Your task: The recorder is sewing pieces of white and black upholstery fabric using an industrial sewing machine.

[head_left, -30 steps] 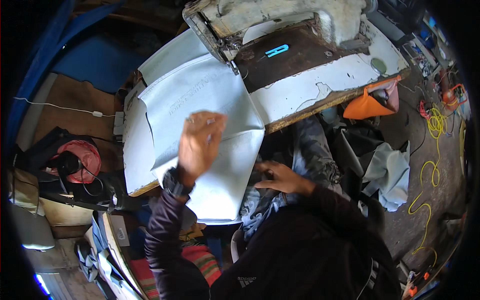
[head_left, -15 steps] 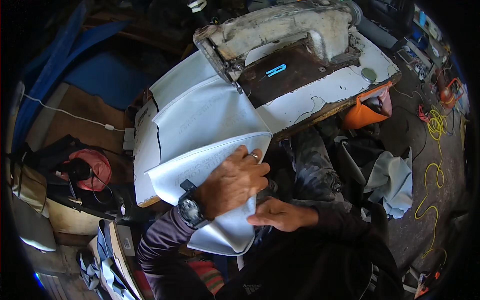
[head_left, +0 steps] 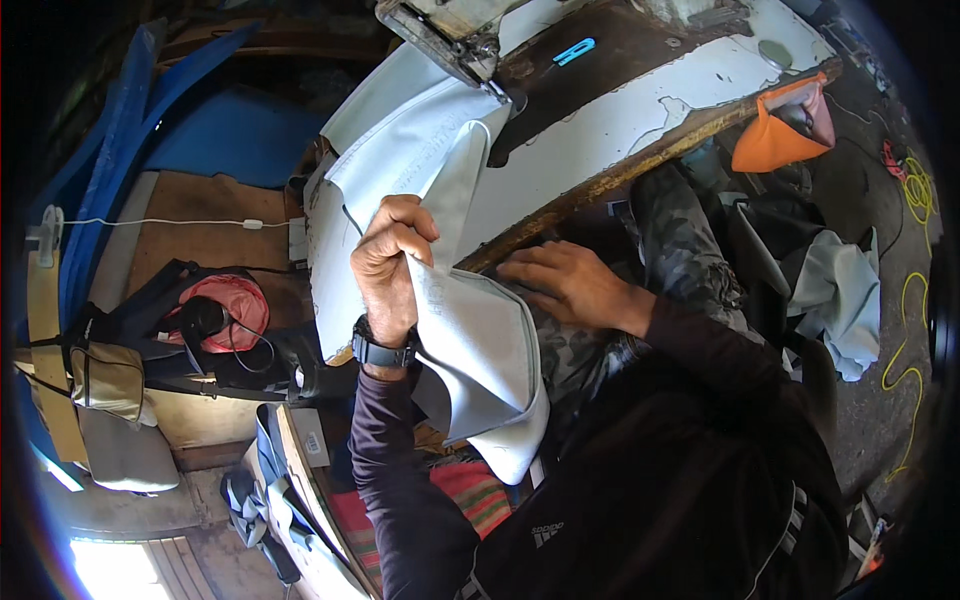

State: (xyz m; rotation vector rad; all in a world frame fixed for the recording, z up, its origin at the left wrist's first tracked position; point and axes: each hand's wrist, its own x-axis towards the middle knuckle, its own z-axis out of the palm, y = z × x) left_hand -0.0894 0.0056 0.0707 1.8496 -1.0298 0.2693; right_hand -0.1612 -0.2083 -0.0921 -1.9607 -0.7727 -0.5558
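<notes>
My left hand (head_left: 392, 262), with a black watch at its wrist, is closed around a bunched fold of pale grey vinyl sheet (head_left: 478, 335). From the fist the sheet hangs down over my lap. Its other end lies on the white tabletop (head_left: 590, 140), reaching under the needle end of a worn sewing machine (head_left: 440, 35). To the right of the sheet, my right hand (head_left: 575, 285) is held low by the table's front edge, fingers stretched out, apart from the vinyl. Blue thread snips (head_left: 575, 52) lie on the machine's dark bed.
An orange pouch (head_left: 775, 140) hangs off the table's front edge. A round tin (head_left: 773, 54) sits near the right corner. Crumpled grey material (head_left: 835, 295) and a yellow cord (head_left: 908, 340) are at right. On the left is a black bag with a red lining (head_left: 240, 300).
My left hand has gone from lying flat on the sheet to gripping and lifting a fold. My right hand has moved away toward the table edge. The view has shifted lower.
</notes>
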